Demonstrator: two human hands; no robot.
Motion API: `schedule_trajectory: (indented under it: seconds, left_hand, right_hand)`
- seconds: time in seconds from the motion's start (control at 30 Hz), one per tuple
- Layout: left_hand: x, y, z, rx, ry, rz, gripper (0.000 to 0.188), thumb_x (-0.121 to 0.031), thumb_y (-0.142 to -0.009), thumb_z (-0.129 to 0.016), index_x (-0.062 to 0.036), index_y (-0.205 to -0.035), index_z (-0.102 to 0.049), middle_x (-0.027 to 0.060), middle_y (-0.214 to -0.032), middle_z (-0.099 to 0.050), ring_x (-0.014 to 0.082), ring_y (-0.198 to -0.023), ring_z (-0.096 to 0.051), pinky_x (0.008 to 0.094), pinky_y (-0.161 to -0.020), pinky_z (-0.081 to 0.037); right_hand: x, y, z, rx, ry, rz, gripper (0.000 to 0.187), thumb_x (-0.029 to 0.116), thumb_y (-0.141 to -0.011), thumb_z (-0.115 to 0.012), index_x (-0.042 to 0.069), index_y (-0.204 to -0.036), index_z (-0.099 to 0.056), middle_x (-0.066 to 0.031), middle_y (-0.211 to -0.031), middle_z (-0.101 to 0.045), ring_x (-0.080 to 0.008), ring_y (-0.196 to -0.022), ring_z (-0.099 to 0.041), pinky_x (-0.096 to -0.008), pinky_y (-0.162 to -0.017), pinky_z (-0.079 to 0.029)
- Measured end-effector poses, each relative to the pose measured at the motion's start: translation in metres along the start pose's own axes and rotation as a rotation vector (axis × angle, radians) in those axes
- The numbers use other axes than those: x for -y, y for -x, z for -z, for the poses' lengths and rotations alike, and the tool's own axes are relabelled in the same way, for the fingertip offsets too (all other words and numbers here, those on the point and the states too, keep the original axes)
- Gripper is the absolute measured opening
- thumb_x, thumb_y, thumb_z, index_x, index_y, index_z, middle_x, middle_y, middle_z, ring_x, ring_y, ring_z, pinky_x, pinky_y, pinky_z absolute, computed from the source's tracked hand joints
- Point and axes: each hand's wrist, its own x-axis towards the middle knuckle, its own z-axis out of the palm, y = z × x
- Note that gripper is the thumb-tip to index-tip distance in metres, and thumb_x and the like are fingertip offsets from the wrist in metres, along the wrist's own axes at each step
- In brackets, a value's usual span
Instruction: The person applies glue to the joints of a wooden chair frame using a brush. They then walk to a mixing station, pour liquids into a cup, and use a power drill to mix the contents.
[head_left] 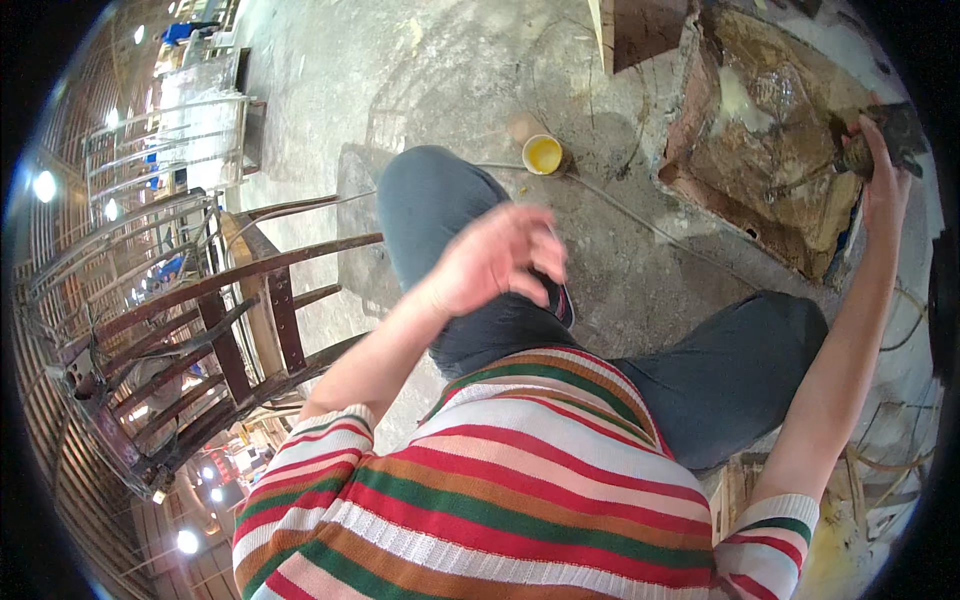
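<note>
My left hand (pixel 500 262) hangs in the air above my left knee, blurred by motion. Its fingers are loosely bent with the thumb apart, and I see nothing held between them. At the far right, my right hand (pixel 884 180) grips a dark, blocky tool (pixel 905 138) whose exact kind I cannot make out. The tool is over the right side of a shallow, rough-edged brown box (pixel 690 125) on the floor. Inside lies glossy brown material with a pale cream patch (pixel 738 102).
A white cup (pixel 542 155) with yellow contents stands on the concrete floor beyond my left hand. A cable (pixel 640 220) runs past it. A dark wooden chair frame (pixel 205 320) is at the left, with metal racks (pixel 165 150) behind. A wooden panel (pixel 640 35) stands near the box.
</note>
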Motion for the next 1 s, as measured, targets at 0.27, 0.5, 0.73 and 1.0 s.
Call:
schedule_trajectory:
  seconds: [0.27,0.5,0.73,1.0]
  left_hand:
    - [0.022,-0.034,-0.019,0.596,-1.916,-0.504,0.017,-0.023,-0.078,-0.058,-0.0075,-0.084,-0.057,0.0105,-0.091,-0.055,0.0253,-0.089,-0.053,0.0383,-0.073,-0.043]
    - [-0.049,-0.027,-0.016,0.218,-2.459,-0.519,0.037,-0.037,-0.079,-0.052,-0.0139,-0.107,-0.059,0.0076,-0.118,-0.051,0.0271,-0.125,-0.033,0.0478,-0.104,-0.020]
    - [-0.046,0.008,0.132,-1.159,-2.149,-0.537,0.069,-0.043,-0.078,-0.058,-0.0118,-0.134,-0.034,0.0163,-0.144,-0.017,0.0319,-0.134,-0.012,0.0525,-0.105,-0.016]
    - [0.016,-0.076,0.253,-0.782,-1.062,0.051,0.056,-0.040,-0.075,-0.059,-0.0034,-0.117,-0.053,0.0178,-0.109,-0.059,0.0297,-0.103,-0.056,0.0350,-0.089,-0.042]
  right_hand:
    - [0.004,-0.005,0.005,0.103,-0.187,0.018,0.034,0.015,-0.082,-0.063,0.001,-0.112,-0.057,-0.0062,-0.089,-0.063,-0.0142,-0.080,-0.060,-0.0279,-0.072,-0.050]
    - [0.009,0.004,0.027,0.077,-0.172,0.088,0.044,0.016,-0.082,-0.064,0.001,-0.121,-0.049,-0.0068,-0.086,-0.062,-0.0137,-0.077,-0.060,-0.0285,-0.070,-0.051]
    - [0.024,0.004,0.026,0.040,-0.187,0.059,0.038,0.013,-0.078,-0.067,0.000,-0.112,-0.055,-0.0035,-0.083,-0.061,-0.0153,-0.082,-0.058,-0.0292,-0.073,-0.046]
    - [0.036,0.040,-0.003,0.203,-0.210,-0.065,0.036,0.008,-0.079,-0.063,0.002,-0.112,-0.051,-0.0069,-0.094,-0.058,-0.0163,-0.087,-0.055,-0.0308,-0.079,-0.043]
